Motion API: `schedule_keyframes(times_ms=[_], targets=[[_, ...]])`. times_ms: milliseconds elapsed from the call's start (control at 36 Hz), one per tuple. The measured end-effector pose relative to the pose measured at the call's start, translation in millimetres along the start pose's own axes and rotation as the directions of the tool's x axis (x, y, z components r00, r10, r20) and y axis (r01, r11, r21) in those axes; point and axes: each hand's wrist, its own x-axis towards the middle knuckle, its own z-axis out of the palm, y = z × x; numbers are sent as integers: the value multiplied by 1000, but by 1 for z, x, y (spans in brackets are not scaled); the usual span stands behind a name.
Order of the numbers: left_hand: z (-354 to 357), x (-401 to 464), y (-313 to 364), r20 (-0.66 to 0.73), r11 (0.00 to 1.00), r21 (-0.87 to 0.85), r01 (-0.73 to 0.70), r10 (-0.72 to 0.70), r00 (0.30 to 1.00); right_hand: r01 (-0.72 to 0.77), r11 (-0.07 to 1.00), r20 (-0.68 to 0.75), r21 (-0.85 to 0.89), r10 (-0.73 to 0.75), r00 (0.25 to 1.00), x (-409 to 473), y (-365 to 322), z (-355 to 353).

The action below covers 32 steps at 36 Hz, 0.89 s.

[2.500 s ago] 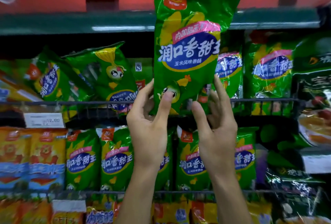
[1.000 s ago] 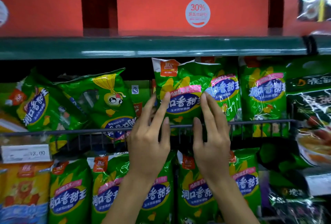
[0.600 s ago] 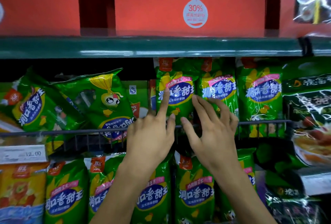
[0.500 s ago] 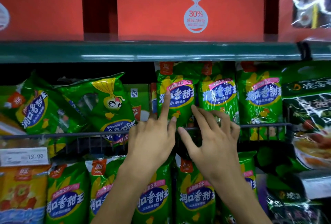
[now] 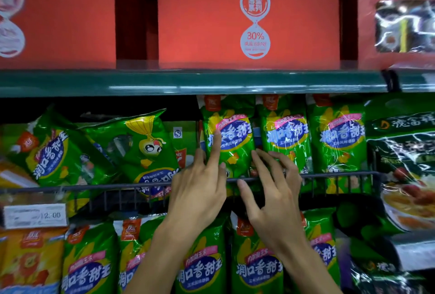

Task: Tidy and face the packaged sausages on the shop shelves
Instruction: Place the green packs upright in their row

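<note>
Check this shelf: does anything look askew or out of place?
Yes. Left of the upright packs, two green packs lean: one tilts sideways, the other lies upside down, back showing. Both hands rest on an upright pack.

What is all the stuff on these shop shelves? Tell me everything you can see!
Upright green sausage packs: three, green with blue labels, middle shelf behind the wire rail.
Fallen green packs: at least two, green, tilted at the left of the middle shelf.
Lower green packs: several, green, standing on the shelf below.
Orange packs: orange, bottom left; count unclear.
Dark green packs: dark green, right edge.
Red boxes: red, top shelf.
Price tag: one, white, left on the rail.
Left hand: fingers straight, index touching the leftmost upright pack.
Right hand: fingers spread at the rail.
</note>
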Motion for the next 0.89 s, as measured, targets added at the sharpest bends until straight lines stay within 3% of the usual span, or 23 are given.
schedule_keyframes(times_ms=[194, 333, 556, 639, 750, 806, 889], targets=[[-5, 2, -1, 32, 998, -62, 14, -12, 999, 46, 997, -66, 61, -42, 997, 2, 2, -3], [-1, 6, 0, -41, 996, -85, 42, -46, 998, 138, 985, -135, 100, -124, 983, 3, 2, -7], [-3, 7, 7, -38, 989, -125, 84, -90, 995, 135, 986, -120, 97, -123, 985, 9, 17, -8], [0, 4, 8, -124, 986, -150, 78, -97, 987, 112, 992, -103, 52, -106, 989, 18, 24, -11], [5, 11, 14, -279, 984, -145, -106, 62, 958, 115, 993, -10, -26, -115, 993, 38, 26, -18], [9, 18, 20, -234, 973, -109, -202, 173, 957, 128, 985, 61, -112, -122, 991, 47, 29, -18], [19, 32, 23, -150, 974, -9, -225, 221, 964, 146, 966, 122, -213, -122, 985, 54, 37, -16]])
